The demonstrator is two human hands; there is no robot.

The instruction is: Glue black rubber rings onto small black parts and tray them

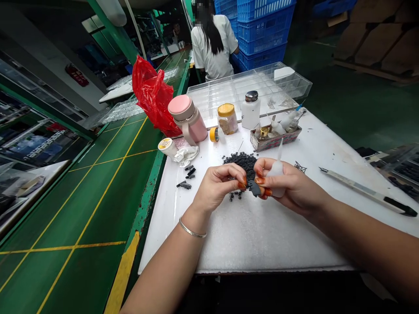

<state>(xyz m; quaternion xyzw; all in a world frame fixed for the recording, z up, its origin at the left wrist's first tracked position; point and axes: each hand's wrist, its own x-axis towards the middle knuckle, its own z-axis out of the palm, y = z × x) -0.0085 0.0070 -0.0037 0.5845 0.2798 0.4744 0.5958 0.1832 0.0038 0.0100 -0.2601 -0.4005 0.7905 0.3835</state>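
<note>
In the head view my right hand (284, 183) holds a small dark grey piece (254, 188) with a notched edge between thumb and fingers. A translucent white squeeze bottle (277, 172) with a thin nozzle pointing up is gripped in the same hand. My left hand (221, 185) is closed in a pinch at the left end of the grey piece; what its fingertips hold is too small to make out. Just behind both hands lies a heap of small black rings (240, 160), with a few loose ones (235, 196) below the fingers.
Several black pieces (186, 185) lie left on the white tabletop (262, 240). Behind stand a pink mug (196, 126), a yellow-lidded jar (227, 120), a white bottle (250, 111) and a small box (276, 138). A pen-like tool (363, 189) lies right. A person (214, 48) is beyond.
</note>
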